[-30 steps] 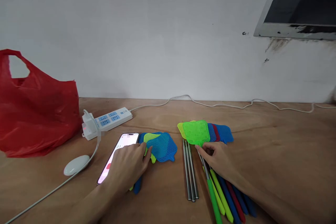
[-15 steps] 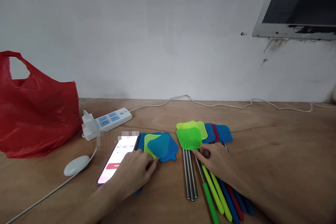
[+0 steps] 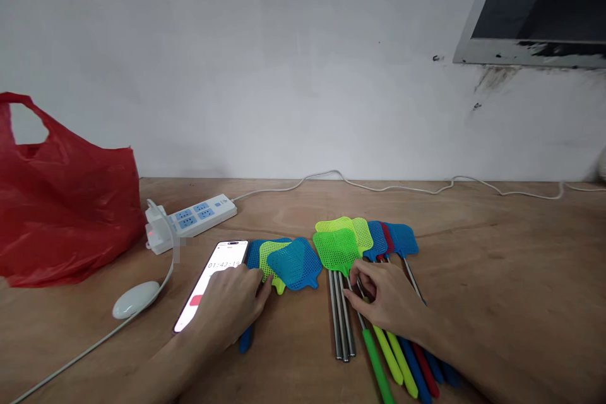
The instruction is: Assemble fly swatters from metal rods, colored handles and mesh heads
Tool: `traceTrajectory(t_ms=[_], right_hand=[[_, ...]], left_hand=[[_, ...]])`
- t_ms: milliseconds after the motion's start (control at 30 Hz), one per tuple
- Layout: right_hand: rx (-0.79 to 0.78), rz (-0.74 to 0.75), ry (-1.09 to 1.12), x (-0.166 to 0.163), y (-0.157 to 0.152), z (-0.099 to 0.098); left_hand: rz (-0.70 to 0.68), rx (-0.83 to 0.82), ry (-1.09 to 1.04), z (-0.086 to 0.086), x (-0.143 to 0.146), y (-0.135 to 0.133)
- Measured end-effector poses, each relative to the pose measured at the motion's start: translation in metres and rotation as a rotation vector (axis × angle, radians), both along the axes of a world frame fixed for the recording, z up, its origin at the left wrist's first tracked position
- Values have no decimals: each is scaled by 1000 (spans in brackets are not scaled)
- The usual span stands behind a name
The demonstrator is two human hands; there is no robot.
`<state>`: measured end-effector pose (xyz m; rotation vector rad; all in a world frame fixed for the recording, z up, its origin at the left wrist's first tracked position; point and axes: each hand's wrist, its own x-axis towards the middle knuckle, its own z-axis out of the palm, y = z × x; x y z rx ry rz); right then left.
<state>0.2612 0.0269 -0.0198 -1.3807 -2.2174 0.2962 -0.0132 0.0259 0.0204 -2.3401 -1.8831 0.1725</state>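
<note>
Swatters (image 3: 337, 247) at left hand (image 3: 231, 304), right hand (image 3: 386, 300)

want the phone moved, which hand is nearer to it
Left. The left hand lies over the phone along its right edge; the right hand is beyond the steel rods, on the swatter handles.

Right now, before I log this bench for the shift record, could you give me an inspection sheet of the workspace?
Surface: wooden table, bare grain, no spills seen.
Job's things: green swatter on a fan of assembled swatters; loose swatter heads; three metal rods.
Clutter: red plastic bag; phone, screen lit; white oval device.
Hands: left hand lies flat over the phone and heads; right hand pinches the green swatter's shaft.
Cables: power strip; white cord along the wall.
Surroundings: white wall; dark framed panel.
</note>
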Motion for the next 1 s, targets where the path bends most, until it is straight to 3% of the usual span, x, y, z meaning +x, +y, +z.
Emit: traceTrajectory(t_ms=[500,667,1000], right_hand=[[156,-116,-72,6,14,-10],[198,-170,-193,10,18,-13],[231,-184,-158,8,13,-9]], left_hand=[[-150,-32,-77,-8,1,-9],[-117,2,-40,-8,1,-9],[-106,22,-14,-12,-1,-10]])
